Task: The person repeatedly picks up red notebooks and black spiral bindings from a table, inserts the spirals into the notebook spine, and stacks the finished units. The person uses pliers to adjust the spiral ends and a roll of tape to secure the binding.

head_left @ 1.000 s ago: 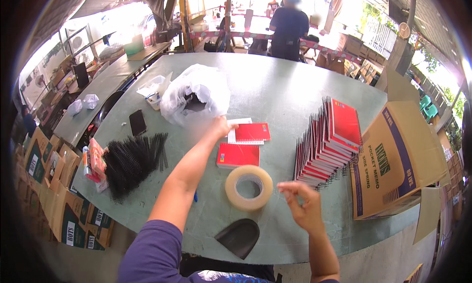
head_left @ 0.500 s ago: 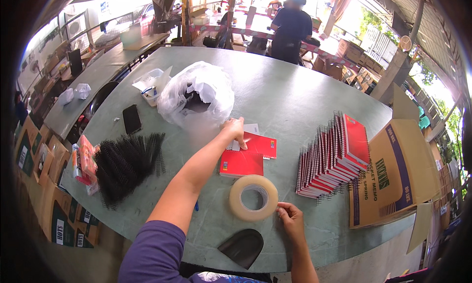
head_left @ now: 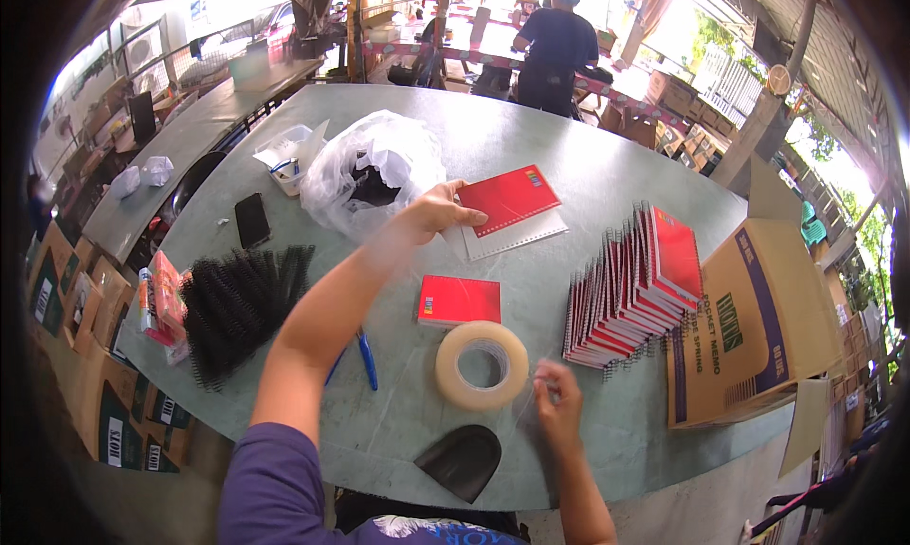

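My left hand (head_left: 444,209) grips the left end of a red-covered memo pad (head_left: 508,200). Its loose white pages show a row of punched holes, and no coil is on it. Another red pad (head_left: 459,300) lies flat on the table below it, just beyond a large roll of clear tape (head_left: 482,366). Close to the roll's right side is my right hand (head_left: 557,399), its fingers curled together; what they hold, if anything, is too small to make out. A black curved flat piece (head_left: 460,463) lies nearest to me.
At right, spiral-bound red notebooks (head_left: 630,294) lean in a row beside an open carton (head_left: 749,327). Black wire coils (head_left: 242,308), a phone (head_left: 252,220), a white plastic bag (head_left: 374,171) and a small tray (head_left: 286,156) sit left. Blue-handled pliers (head_left: 367,360) lie near my left forearm. A person (head_left: 557,47) stands beyond.
My left hand has taken up the upper red pad with its white sheets and moved it away from me. My right hand has drawn slightly off the tape roll. The pliers are now uncovered.
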Demonstrator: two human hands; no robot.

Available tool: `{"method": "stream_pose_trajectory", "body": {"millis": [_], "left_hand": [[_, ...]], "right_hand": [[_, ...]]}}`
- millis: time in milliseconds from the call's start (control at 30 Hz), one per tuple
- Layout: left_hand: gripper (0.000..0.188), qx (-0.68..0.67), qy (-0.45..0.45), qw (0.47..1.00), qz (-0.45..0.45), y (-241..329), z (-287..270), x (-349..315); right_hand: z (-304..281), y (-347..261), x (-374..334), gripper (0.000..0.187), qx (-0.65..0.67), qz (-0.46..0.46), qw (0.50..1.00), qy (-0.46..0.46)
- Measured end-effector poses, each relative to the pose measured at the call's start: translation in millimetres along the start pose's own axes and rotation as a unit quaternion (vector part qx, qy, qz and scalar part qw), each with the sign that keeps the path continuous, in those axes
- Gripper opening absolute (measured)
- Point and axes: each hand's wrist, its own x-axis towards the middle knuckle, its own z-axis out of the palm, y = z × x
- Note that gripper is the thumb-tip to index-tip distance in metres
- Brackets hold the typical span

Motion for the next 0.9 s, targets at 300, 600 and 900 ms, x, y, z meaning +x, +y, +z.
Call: {"method": "stream_pose_trajectory", "body": {"millis": [300,600,900], "left_hand": [[0.049,-0.246,-0.228,0.919,-0.208,-58.3,58.2,-148.0],[0.063,0.023,0.044,0.993,0.106,-69.9,75.0,-193.3],[0.037,0.065,0.128,0.976,0.161,-57.5,92.6,-185.4]], "right_hand": [[3.8,-63.6,52.5,0.04,0.071,-0.078,0.992,-0.066],[27.3,-80.5,39.0,0.048,0.268,0.075,0.958,-0.076],[10.7,-62.8,38.4,0.033,0.214,-0.072,0.974,-0.005]]}}
